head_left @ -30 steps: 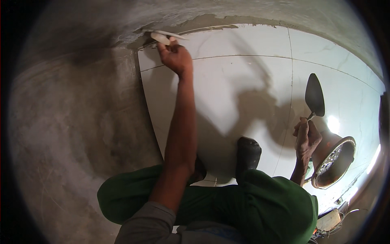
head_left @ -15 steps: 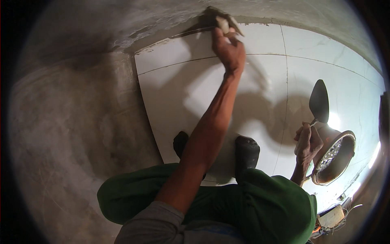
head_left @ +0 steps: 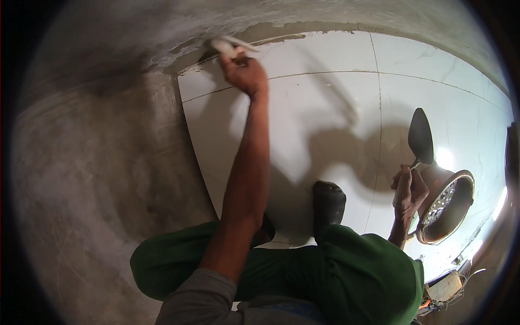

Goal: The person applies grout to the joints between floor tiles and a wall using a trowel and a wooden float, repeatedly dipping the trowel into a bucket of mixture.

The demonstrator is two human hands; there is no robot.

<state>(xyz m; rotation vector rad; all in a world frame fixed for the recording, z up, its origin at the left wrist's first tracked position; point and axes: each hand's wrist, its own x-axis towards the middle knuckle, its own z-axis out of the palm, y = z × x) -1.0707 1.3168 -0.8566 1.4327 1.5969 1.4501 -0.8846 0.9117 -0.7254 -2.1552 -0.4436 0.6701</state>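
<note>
My left hand [head_left: 246, 77] is stretched out to the tiles' far edge, its fingers closed round the pale handle of a plastering float [head_left: 223, 47]. The float is tilted and a little blurred, and it sits by the strip of wet mortar [head_left: 265, 31] along the foot of the wall. Whether its face touches the mortar I cannot tell. Over on the right, my right hand [head_left: 410, 189] grips a pointed trowel [head_left: 420, 136] by its handle end, with the dark blade pointing away from me. Behind that hand stands a bucket [head_left: 441, 208] with wet grey stuff inside.
Large white floor tiles [head_left: 346, 97] lie under me, their left edge meeting rough concrete [head_left: 103, 179]. A plastered wall [head_left: 179, 27] curves across the back. My dark shoe [head_left: 329, 203] rests on the tiles. A box with loose wires [head_left: 445, 290] lies at lower right.
My left hand has swept the float leftward along the foot of the wall. My right hand and trowel have shifted only slightly; the bucket stays put.
</note>
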